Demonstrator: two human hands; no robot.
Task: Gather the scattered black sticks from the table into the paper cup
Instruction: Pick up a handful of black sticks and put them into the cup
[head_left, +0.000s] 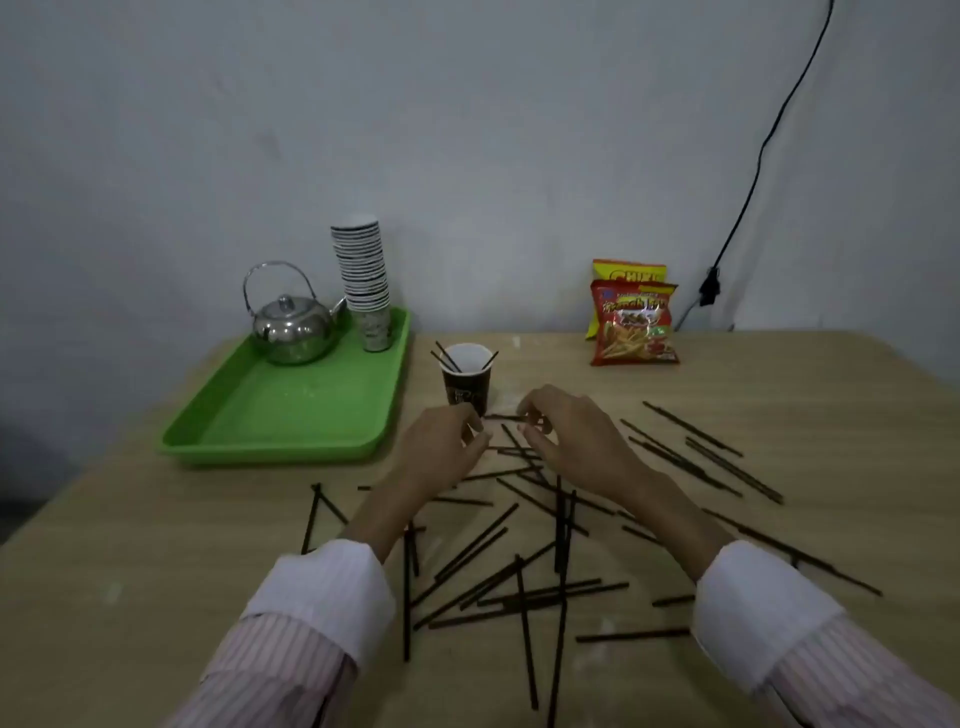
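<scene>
A dark paper cup stands upright mid-table with three black sticks leaning out of its white rim. Just in front of it a short black stick is held level between both hands. My left hand pinches its left end and my right hand pinches its right end. Several more black sticks lie scattered and crossed over the wooden table, below and between my forearms, and another group of sticks lies to the right.
A green tray at the back left carries a steel kettle and a tall stack of paper cups. Two snack bags lean against the wall at the back right. A black cable hangs down the wall.
</scene>
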